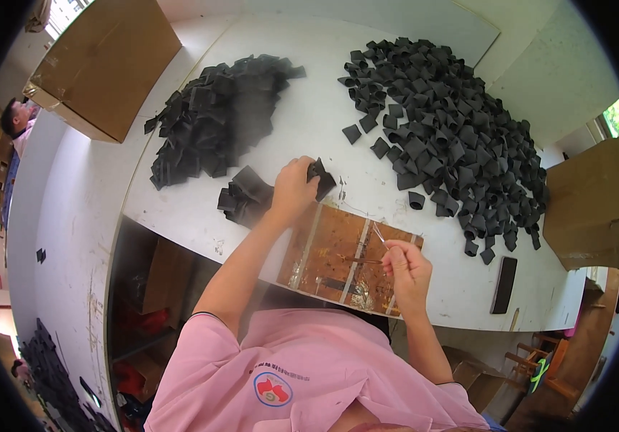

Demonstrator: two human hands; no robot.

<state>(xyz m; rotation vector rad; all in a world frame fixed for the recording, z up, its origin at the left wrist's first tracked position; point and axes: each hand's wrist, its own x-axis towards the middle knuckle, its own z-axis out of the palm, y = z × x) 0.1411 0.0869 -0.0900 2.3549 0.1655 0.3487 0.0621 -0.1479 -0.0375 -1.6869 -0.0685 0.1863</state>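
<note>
My left hand (296,189) is closed on a small black fabric-like piece (323,180) just beyond a brown board. In my right hand (407,268) is a thin tool with a shiny, pointed metal end (378,232), over the board's right side. A slim brown stick (358,260) reaches left from the right hand's fingers; I cannot tell whether it belongs to the same tool. The board (317,252) is stained and crossed by pale tape strips. A few black pieces (252,183) lie beside my left wrist.
A heap of flat black pieces (212,115) lies back left; a larger heap of folded, tube-like black pieces (446,122) spreads at right. Cardboard boxes stand at left (108,65) and right (586,201). A dark rectangular block (504,285) lies near the front edge. Another person (20,126) is far left.
</note>
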